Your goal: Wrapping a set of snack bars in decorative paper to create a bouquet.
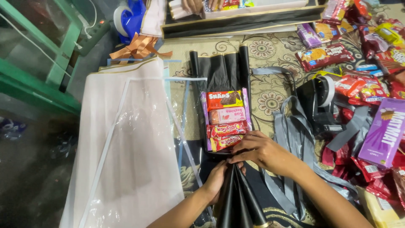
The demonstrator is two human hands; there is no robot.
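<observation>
The left hand [217, 179] and the right hand [263, 151] are both squeezed tight on the black wrapping paper [236, 198] at about 6 o'clock, pinching it together just under the snack packs [225, 120], which looks like it keeps the packs from sliding out. The paper is long and thin, and it runs from 6 o'clock up to 12 o'clock on the patterned rug [270, 101]. Its open end [219, 67] points to 12 o'clock and the pinched end points back at the person.
</observation>
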